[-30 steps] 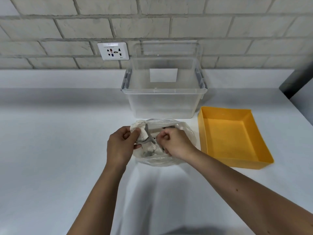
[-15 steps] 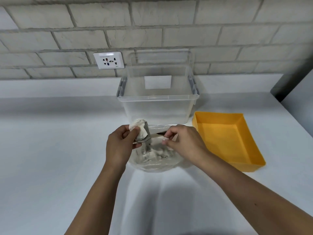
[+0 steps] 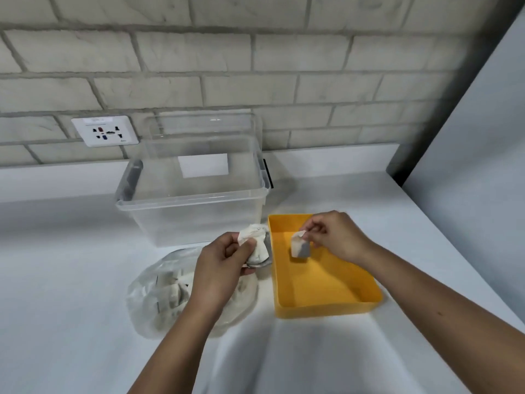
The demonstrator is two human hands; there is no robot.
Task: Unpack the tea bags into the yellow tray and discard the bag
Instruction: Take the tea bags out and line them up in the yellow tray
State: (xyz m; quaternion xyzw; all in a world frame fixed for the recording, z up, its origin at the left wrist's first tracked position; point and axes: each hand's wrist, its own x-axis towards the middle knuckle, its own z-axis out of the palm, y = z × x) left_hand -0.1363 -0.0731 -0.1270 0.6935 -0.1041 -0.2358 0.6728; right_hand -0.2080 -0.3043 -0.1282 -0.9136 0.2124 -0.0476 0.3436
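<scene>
A clear plastic bag [image 3: 164, 297] with several tea bags inside lies on the white counter, partly behind my left forearm. My left hand [image 3: 224, 263] grips a small bunch of tea bags [image 3: 257, 243] above the bag's right edge, beside the tray's left wall. My right hand [image 3: 332, 234] pinches one tea bag [image 3: 299, 247] by its top corner; it hangs over the far part of the yellow tray [image 3: 326, 305]. The tray's floor shows no other tea bags.
A clear lidless storage bin [image 3: 193, 206] stands behind the bag and tray, against the brick wall. A wall socket [image 3: 105, 131] sits to its left. A grey panel [image 3: 483, 143] bounds the counter on the right.
My right hand has pulled one tea bag away from the bunch and carried it right, over the yellow tray. My left hand still holds the other tea bags. The camera has turned right.
</scene>
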